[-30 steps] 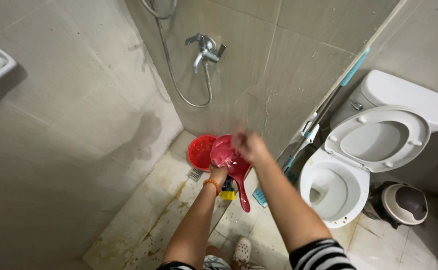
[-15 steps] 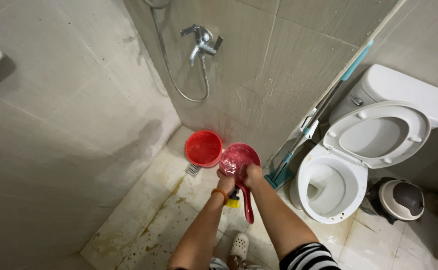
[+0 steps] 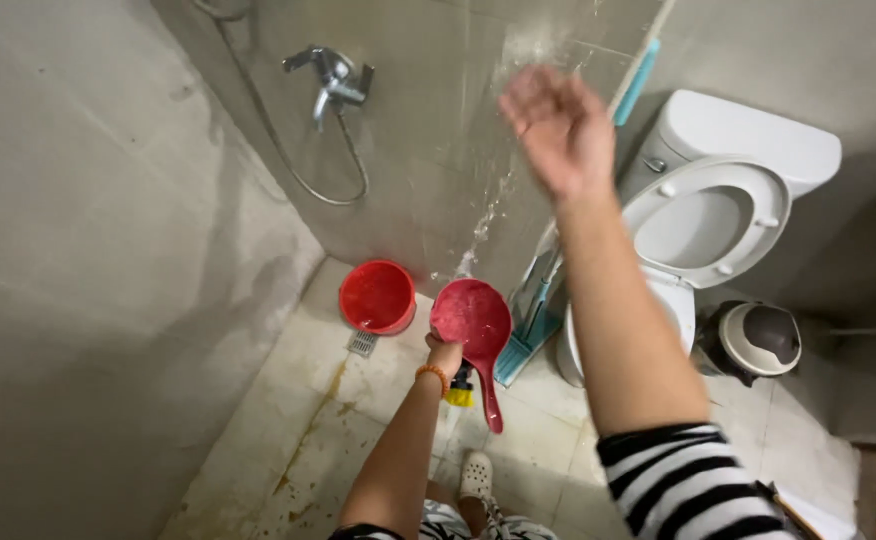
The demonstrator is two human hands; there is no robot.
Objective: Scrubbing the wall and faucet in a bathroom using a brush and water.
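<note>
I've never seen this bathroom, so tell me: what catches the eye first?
The raised right hand at top centre, open before the wet tiled wall with water streaking down. Below it the left hand holds a red dipper, beside a red bucket on the stained floor. A white toilet, seat up, stands right.

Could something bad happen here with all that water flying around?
Maybe. The right hand is flinging water at the tiled wall, so splashes could run down and make the stained floor slippery under the person's shoe. The left hand holds the red scoop only at its edge, so it might tip or slip.
</note>
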